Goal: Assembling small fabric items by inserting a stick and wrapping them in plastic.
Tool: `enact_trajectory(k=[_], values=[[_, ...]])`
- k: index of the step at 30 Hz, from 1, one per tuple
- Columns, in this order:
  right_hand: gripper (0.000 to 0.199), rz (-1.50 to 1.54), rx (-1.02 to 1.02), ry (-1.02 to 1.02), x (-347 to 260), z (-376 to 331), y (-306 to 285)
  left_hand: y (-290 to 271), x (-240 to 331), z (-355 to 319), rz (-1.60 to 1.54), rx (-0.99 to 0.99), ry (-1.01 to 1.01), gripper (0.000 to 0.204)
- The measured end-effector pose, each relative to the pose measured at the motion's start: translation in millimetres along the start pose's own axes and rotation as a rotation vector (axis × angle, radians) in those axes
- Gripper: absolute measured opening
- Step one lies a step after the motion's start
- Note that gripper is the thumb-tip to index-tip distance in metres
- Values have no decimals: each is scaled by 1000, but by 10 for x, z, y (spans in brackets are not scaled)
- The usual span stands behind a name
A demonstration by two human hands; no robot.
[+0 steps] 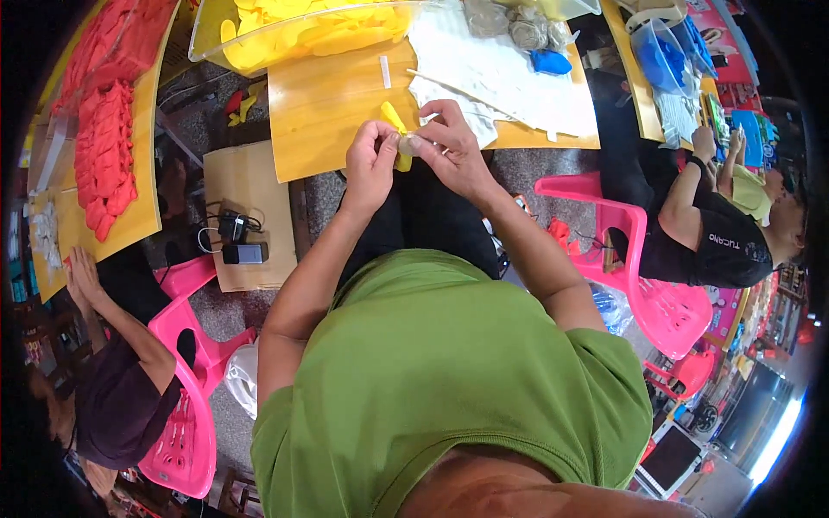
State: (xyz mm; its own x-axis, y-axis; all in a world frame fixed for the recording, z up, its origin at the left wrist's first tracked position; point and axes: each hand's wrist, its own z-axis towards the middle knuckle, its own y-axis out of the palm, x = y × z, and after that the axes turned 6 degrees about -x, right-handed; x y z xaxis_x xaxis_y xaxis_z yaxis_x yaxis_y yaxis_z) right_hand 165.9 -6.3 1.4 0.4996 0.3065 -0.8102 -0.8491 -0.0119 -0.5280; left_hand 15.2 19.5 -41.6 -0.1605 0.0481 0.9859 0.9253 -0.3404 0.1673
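Observation:
In front of my body, over the near edge of the yellow-brown table [324, 121], my two hands meet. My left hand [371, 166] is closed, pinching a limp yellow piece [393, 116] that looks like an uninflated balloon; its top sticks up above the fingers and its lower end hangs below. Thumb and forefinger of my right hand [458, 155] pinch a small pale grey thing [408, 144] against the yellow piece; its kind is too small to tell. Beyond my hands, a clear bin [211, 43] holds many similar yellow pieces.
A white cloth [445, 52] with a thin stick [462, 95] covers the table's right. Grey bundles [528, 33] and a blue piece [551, 62] lie there. Red bundles [105, 155] fill the left table. People sit on pink chairs [637, 233] on both sides. Cardboard [250, 177] carries black adapters [245, 253].

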Motion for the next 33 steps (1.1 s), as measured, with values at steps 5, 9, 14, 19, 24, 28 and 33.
enact_trajectory(k=[5,9,14,19,24,28,33], values=[[16,-146,-63,31,27,101,23,-34,2,39,100,-20,6,6],[18,-197,-89,74,-17,190,19,-55,53,78,401,-11,202,5],[14,-299,-271,268,26,328,1,-102,114,96,701,-74,380,9],[17,-260,-121,240,134,306,77,-161,123,120,898,-122,495,10],[18,-338,145,240,147,190,309,-117,140,84,920,-76,443,8],[12,-60,228,268,162,143,344,-72,113,56,838,-10,338,8],[15,163,79,36,94,66,222,-99,50,58,760,48,349,9]])
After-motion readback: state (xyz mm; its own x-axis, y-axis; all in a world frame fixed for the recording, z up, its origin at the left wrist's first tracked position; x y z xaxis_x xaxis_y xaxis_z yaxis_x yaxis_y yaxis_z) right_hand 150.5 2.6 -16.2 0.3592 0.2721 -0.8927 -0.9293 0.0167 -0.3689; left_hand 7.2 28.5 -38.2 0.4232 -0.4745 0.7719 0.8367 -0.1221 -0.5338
